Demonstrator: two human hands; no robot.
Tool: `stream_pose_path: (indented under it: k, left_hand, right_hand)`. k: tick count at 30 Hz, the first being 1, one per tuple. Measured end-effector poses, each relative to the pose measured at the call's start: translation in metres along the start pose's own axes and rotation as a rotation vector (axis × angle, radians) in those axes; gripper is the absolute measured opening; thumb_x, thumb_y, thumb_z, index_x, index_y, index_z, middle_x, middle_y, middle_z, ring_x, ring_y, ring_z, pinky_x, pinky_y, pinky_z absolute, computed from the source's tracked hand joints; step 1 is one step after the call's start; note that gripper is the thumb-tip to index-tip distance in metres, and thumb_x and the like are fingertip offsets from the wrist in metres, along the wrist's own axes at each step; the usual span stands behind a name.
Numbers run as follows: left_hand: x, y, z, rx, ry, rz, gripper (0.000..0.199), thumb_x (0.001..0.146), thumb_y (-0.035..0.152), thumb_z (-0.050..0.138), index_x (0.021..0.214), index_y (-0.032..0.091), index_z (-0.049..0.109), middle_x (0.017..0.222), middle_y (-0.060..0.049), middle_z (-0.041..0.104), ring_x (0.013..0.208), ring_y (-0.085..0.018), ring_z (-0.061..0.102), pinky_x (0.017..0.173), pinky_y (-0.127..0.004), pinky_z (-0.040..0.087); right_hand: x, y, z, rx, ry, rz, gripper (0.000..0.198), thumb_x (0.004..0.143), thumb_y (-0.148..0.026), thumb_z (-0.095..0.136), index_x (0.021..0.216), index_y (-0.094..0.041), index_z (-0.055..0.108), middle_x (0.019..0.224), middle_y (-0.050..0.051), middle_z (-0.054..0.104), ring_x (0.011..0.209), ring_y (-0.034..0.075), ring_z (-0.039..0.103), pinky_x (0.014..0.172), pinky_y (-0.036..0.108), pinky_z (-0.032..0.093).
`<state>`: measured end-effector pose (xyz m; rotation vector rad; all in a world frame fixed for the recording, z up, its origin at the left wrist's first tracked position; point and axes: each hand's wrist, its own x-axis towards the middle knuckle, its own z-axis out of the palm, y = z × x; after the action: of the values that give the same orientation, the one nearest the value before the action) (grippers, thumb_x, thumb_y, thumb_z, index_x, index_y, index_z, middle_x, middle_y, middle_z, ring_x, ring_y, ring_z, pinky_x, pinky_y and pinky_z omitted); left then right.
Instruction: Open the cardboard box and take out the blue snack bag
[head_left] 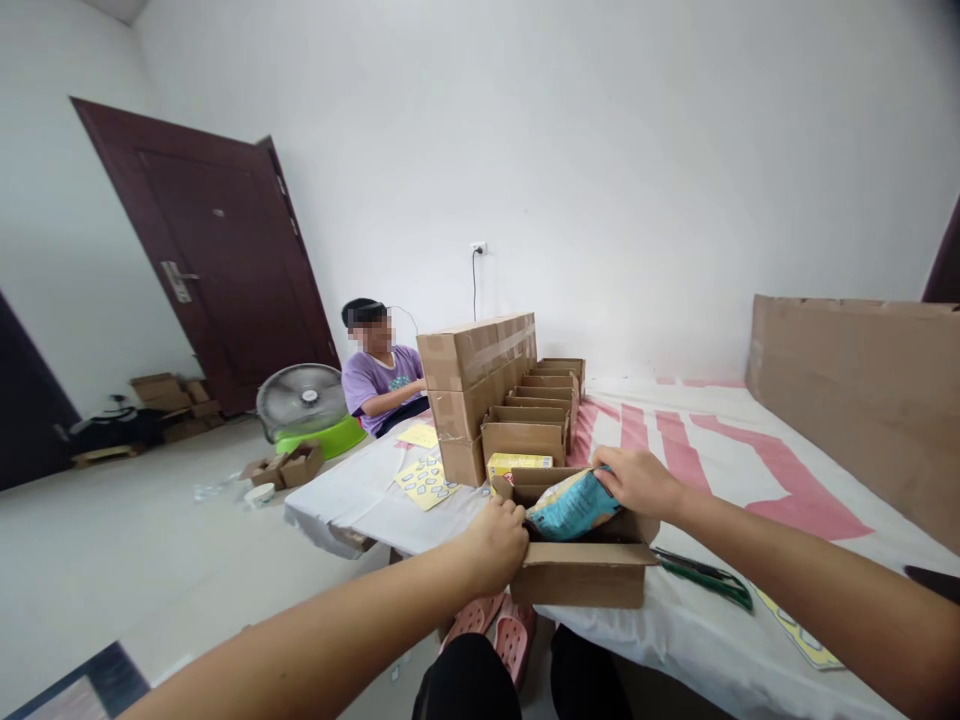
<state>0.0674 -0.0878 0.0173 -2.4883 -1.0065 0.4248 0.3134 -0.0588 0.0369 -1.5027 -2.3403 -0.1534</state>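
Observation:
An open cardboard box sits at the table's near edge, with one flap folded out toward me. A blue and cream plastic packet lies tilted, partly inside it. My right hand pinches the packet's upper right end. My left hand is closed on the box's left edge, its fingertips close to the packet's left end. A small yellow box stands just behind the open box. To the right of it lies a long green and black tool, whose kind I cannot make out.
Taped cardboard boxes are stacked behind, beside a row of open boxes. Yellow sticker sheets lie on the cloth-covered table. A large cardboard panel stands at right. A person sits beyond the stack, near a fan.

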Motion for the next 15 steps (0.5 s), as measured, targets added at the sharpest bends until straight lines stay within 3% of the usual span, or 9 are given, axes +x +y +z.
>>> stream_pose_path:
  k: [3, 5, 8, 10, 13, 15]
  left_hand:
    - [-0.001, -0.018, -0.023, -0.254, -0.032, -0.005, 0.060, 0.062, 0.057, 0.073, 0.102, 0.013, 0.069, 0.108, -0.017, 0.065, 0.094, -0.033, 0.063, 0.074, -0.037, 0.047]
    - [0.006, -0.035, -0.037, -0.524, 0.026, -0.091, 0.063, 0.063, 0.067, 0.067, 0.099, 0.016, 0.066, 0.106, -0.014, 0.065, 0.089, -0.031, 0.064, 0.068, -0.034, 0.047]
    - [0.029, -0.062, -0.051, -0.886, 0.371, -0.433, 0.050, 0.068, 0.062, 0.068, 0.087, 0.017, 0.059, 0.093, -0.010, 0.065, 0.089, -0.029, 0.063, 0.069, -0.032, 0.047]
    - [0.050, -0.077, -0.055, -1.163, 0.589, -0.600, 0.053, 0.062, 0.052, 0.079, 0.094, 0.017, 0.054, 0.100, -0.012, 0.063, 0.101, -0.031, 0.060, 0.074, -0.033, 0.048]
    - [0.084, -0.094, -0.057, -1.513, 0.616, -0.508, 0.069, 0.056, 0.036, 0.087, 0.111, 0.018, 0.049, 0.110, -0.012, 0.064, 0.105, -0.028, 0.061, 0.076, -0.031, 0.051]
    - [0.105, -0.104, -0.058, -1.590, 0.564, -0.426, 0.065, 0.059, 0.032, 0.086, 0.112, 0.019, 0.051, 0.103, -0.009, 0.067, 0.090, -0.022, 0.067, 0.071, -0.030, 0.053]
  right_hand:
    - [0.002, 0.012, -0.017, 0.069, 0.124, 0.045, 0.014, 0.090, -0.026, 0.045, 0.093, -0.022, 0.059, 0.088, 0.004, 0.069, 0.081, 0.019, 0.062, 0.070, 0.027, 0.037]
    - [0.007, 0.022, -0.028, 0.117, 0.216, 0.092, 0.015, 0.089, -0.027, 0.045, 0.091, -0.021, 0.058, 0.085, 0.003, 0.068, 0.078, 0.018, 0.061, 0.068, 0.027, 0.038]
    - [0.021, 0.041, -0.042, 0.192, 0.344, 0.162, 0.016, 0.087, -0.030, 0.044, 0.090, -0.021, 0.058, 0.080, 0.002, 0.067, 0.072, 0.018, 0.060, 0.064, 0.027, 0.039]
    - [0.037, 0.053, -0.049, 0.239, 0.419, 0.197, 0.017, 0.086, -0.031, 0.046, 0.090, -0.021, 0.058, 0.080, 0.002, 0.067, 0.071, 0.017, 0.059, 0.064, 0.027, 0.040]
    - [0.066, 0.069, -0.055, 0.297, 0.499, 0.232, 0.015, 0.085, -0.030, 0.049, 0.089, -0.021, 0.060, 0.082, 0.002, 0.068, 0.073, 0.017, 0.059, 0.067, 0.027, 0.042]
    - [0.084, 0.077, -0.055, 0.330, 0.527, 0.250, 0.012, 0.084, -0.029, 0.051, 0.088, -0.021, 0.061, 0.081, 0.001, 0.068, 0.073, 0.016, 0.059, 0.069, 0.027, 0.043]
